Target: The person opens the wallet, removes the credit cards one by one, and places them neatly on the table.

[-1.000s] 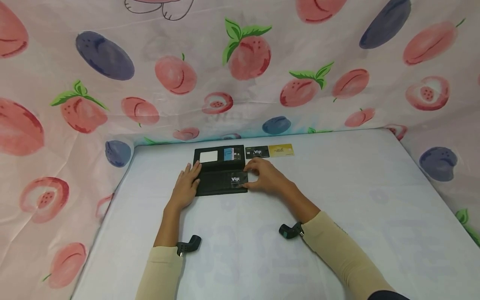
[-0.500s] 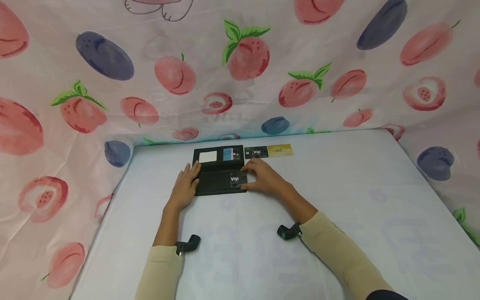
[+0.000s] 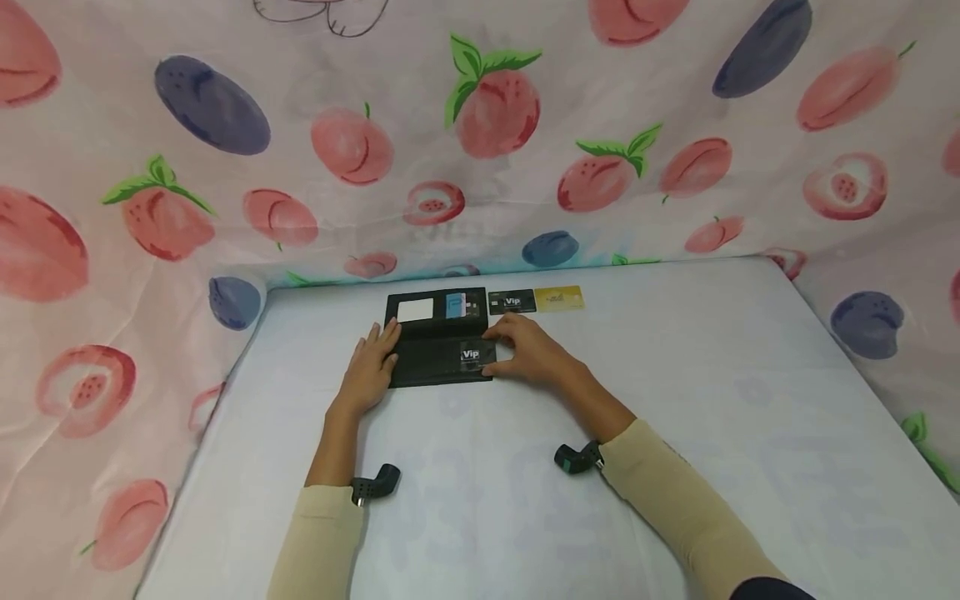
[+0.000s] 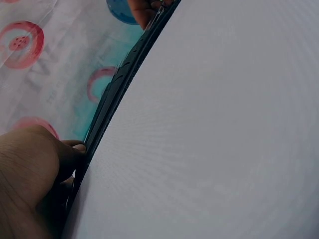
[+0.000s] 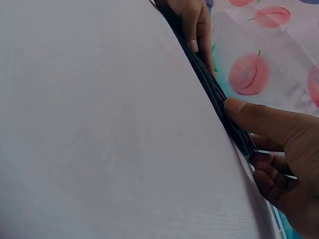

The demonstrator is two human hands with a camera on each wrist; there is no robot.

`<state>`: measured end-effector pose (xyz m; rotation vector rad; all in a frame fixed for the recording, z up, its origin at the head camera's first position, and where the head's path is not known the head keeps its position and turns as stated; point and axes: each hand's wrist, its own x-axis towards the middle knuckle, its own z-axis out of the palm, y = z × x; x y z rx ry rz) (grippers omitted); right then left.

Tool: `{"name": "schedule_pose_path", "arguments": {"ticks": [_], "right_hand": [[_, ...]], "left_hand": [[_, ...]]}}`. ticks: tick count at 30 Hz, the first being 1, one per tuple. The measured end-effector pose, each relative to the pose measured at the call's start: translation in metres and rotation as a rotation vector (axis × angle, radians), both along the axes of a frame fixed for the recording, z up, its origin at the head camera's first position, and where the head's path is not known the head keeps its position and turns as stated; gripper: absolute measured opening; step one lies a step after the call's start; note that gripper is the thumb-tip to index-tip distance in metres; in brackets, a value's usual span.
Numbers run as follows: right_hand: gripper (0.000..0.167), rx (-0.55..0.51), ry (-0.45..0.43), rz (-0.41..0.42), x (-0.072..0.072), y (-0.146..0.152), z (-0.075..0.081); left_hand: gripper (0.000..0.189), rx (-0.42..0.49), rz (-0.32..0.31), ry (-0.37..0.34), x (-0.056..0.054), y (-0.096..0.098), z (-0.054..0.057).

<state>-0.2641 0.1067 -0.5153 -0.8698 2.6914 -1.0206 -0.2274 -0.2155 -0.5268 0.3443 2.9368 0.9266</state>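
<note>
A black wallet (image 3: 423,364) lies unfolded on the white table, its upper half holding a white card (image 3: 416,310) and a blue-and-dark card (image 3: 455,306). At the right end of its lower half is a black "Vip" card (image 3: 470,356). My right hand (image 3: 536,354) pinches that card's right edge between thumb and fingers. My left hand (image 3: 367,371) rests on the wallet's left edge, fingers extended. Both wrist views see the wallet nearly edge-on. How far the card sits in a slot cannot be told.
Beyond the wallet's upper right corner, another black "Vip" card (image 3: 513,302) and a gold card (image 3: 558,298) lie side by side on the table (image 3: 675,367). A fruit-print cloth (image 3: 480,200) hangs behind the table's far edge.
The head view has shifted slightly. Both hands keep almost the same places at the wallet, and the right hand still pinches the black card.
</note>
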Motion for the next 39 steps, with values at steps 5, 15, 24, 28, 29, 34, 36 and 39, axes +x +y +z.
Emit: {"name": "schedule_pose_path", "arguments": {"ticks": [5, 15, 24, 28, 29, 34, 36, 39], "right_hand": [[0.059, -0.003, 0.003, 0.006, -0.0004, 0.0000, 0.0014], [0.062, 0.012, 0.019, 0.024, 0.0006, -0.0018, 0.0017], [0.062, 0.014, 0.045, 0.030, 0.0048, -0.0015, 0.0016], [0.062, 0.015, 0.028, 0.027, 0.0060, -0.0030, 0.0006], [0.062, 0.017, 0.023, 0.023, 0.0066, -0.0035, 0.0009], [0.064, 0.030, 0.016, 0.013, 0.0087, -0.0044, 0.0028], [0.063, 0.036, 0.015, 0.014, 0.0082, -0.0044, 0.0031], [0.060, 0.033, 0.012, 0.006, 0.0050, -0.0037, 0.0035]], "left_hand": [[0.057, -0.005, 0.000, 0.000, -0.0017, 0.0005, 0.0017], [0.055, -0.014, 0.003, -0.008, -0.0009, -0.0002, 0.0029], [0.055, -0.018, 0.002, -0.008, 0.0012, 0.0010, 0.0036], [0.055, -0.032, -0.003, 0.003, 0.0024, -0.0005, 0.0022], [0.055, -0.030, -0.004, 0.006, 0.0030, -0.0007, 0.0023], [0.055, -0.021, -0.008, 0.015, 0.0037, -0.0009, 0.0030], [0.054, -0.026, -0.010, 0.009, 0.0028, -0.0009, 0.0032], [0.054, -0.029, -0.010, 0.014, -0.0004, -0.0014, 0.0047]]}}
